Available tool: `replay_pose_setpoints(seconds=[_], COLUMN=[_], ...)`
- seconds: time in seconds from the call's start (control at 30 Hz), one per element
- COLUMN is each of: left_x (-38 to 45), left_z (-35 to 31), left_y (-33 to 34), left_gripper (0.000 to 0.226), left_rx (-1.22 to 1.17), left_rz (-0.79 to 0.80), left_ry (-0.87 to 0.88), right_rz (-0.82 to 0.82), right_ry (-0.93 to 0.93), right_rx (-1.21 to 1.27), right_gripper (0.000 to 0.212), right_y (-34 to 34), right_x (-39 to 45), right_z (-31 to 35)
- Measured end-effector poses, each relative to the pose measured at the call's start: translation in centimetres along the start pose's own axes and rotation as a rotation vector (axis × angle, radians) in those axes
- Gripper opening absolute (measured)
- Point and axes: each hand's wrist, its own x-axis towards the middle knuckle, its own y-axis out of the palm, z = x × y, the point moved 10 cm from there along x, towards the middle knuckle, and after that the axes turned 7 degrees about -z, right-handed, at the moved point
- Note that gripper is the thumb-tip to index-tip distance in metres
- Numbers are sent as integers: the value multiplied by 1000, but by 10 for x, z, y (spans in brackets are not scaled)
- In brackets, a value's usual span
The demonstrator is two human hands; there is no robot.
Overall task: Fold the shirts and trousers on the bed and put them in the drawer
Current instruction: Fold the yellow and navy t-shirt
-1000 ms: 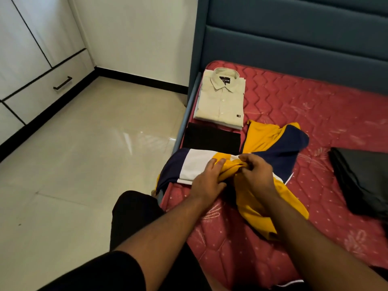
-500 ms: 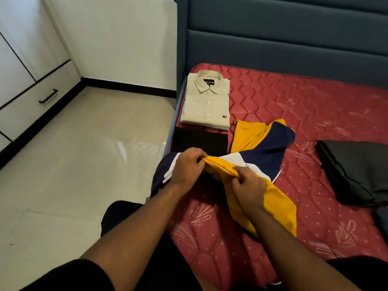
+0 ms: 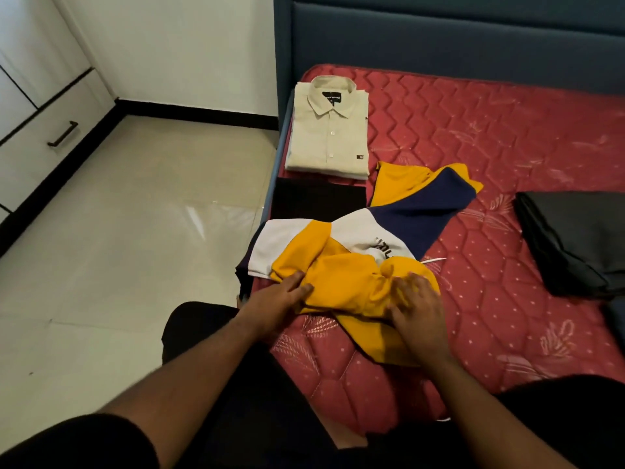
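Note:
A yellow, navy and white T-shirt lies crumpled at the near left edge of the red mattress. My left hand rests on its yellow left edge with fingers fairly straight; the thumb is hidden. My right hand presses flat on the yellow fabric with fingers spread. Behind it lie a folded black garment and a folded cream shirt. Dark folded trousers lie at the right. The white drawer, with a black handle, is shut at the far left.
A blue padded headboard stands behind the mattress. Glossy tiled floor stretches between the bed and the white cupboard wall. My dark-clothed knee sits against the bed's edge. Another dark cloth shows at the right border.
Both hands have let go of their bunched grip on the yellow fabric and now lie flatter on it. The T-shirt is opened out more, showing white panel and lettering.

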Motion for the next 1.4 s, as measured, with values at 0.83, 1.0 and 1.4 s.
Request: replay_pose_setpoints(seconds=[0.83,1.0,1.4], left_x=[80,72,96], left_z=[66,100,164], left_y=[-138,-102,-88], left_gripper=[21,13,17], left_rx=[-343,-411,-832], left_rz=[-531,-464,-458], left_ry=[-499,-704,-932], right_rz=[-119,-1,70], right_ry=[555,528,170], right_rx=[618,654,362], right_gripper=[9,21,49], right_y=[-77,-21,31], right_x=[95,121,315], right_z=[-116,-73,14])
